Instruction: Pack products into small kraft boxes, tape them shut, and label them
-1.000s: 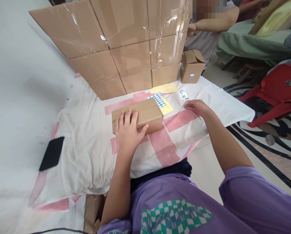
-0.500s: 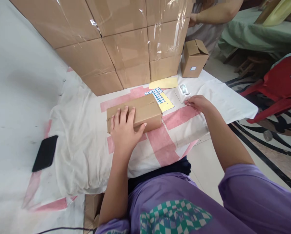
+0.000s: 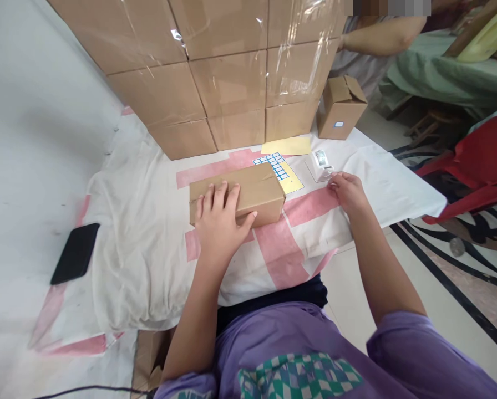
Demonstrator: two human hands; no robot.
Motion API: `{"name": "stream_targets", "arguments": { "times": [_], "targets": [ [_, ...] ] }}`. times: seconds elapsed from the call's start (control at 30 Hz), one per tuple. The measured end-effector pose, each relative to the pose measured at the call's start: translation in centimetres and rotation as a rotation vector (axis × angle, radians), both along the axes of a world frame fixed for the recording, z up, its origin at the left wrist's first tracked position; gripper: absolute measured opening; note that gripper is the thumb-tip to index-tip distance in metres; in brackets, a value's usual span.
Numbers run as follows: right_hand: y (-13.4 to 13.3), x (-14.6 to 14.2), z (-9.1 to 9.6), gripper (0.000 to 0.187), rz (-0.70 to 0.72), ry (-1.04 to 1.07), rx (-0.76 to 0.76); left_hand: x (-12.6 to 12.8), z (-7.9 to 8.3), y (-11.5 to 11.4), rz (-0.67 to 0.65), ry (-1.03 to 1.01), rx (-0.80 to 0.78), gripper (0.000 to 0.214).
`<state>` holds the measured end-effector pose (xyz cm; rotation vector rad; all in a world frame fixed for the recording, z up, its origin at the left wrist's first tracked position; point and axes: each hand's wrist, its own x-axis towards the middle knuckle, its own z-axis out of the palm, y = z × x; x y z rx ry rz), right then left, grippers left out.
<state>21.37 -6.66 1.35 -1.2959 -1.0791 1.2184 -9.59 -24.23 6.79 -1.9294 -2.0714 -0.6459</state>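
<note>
On the cloth-covered bench (image 3: 140, 238), a closed cardboard box (image 3: 259, 183) lies lengthwise in front of the person. The left hand (image 3: 218, 226) rests on it, fingers spread: four fingers lie across the top face and the thumb bears on the near side face, without closing around the box. The right hand (image 3: 348, 191) is at the near right edge of a small white item (image 3: 317, 168), fingers bent and drawn together at the tips; whether it grips anything cannot be told.

Labels and markings: Adjacent to the box's far right corner lies a label sheet (image 3: 277, 167). It carries rows of white labels with blue borders on yellow backing; part of the backing is bare. Any print on the labels is too small to read. A plain yellow sheet (image 3: 287, 146) lies behind it. The white item bears a greyish-green panel on top and a dark mark at its front, both illegible. An upright carton (image 3: 342, 108) at the rear right bears one blue-bordered label (image 3: 339, 124) low on its front face, likewise unreadable.

Surroundings: A stack of boxes (image 3: 227, 83) under glossy clear film stands at the rear. A black flat device (image 3: 75, 254) lies at the left edge.
</note>
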Motion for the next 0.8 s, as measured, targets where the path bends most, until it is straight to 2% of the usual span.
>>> {"name": "stream_targets", "arguments": {
  "times": [0.1,0.23,0.33,0.4,0.57,0.8],
  "targets": [
    [-2.2,-3.7,2.7,0.030,0.133,0.032,0.140,0.1,0.3,0.0,0.003,-0.037,-0.034,0.066],
    [-4.6,-9.3,7.7,0.029,0.332,0.105,0.281,0.2,0.6,0.1,0.025,-0.084,-0.052,0.074],
    [-5.8,-12.8,10.8,0.029,0.508,0.123,0.300,0.1,0.6,0.2,0.029,-0.093,-0.046,0.074],
    [-6.4,-14.7,11.9,0.028,0.606,0.116,0.296,0.1,0.5,0.2,0.023,-0.093,-0.045,0.071],
    [-7.1,-17.5,12.2,0.022,0.732,0.049,0.282,0.0,0.2,0.2,0.012,-0.099,-0.034,0.070],
    [-7.3,-18.8,11.2,0.023,0.792,-0.025,0.260,0.1,-0.1,0.3,0.003,-0.125,-0.025,0.065]
  ]
}}
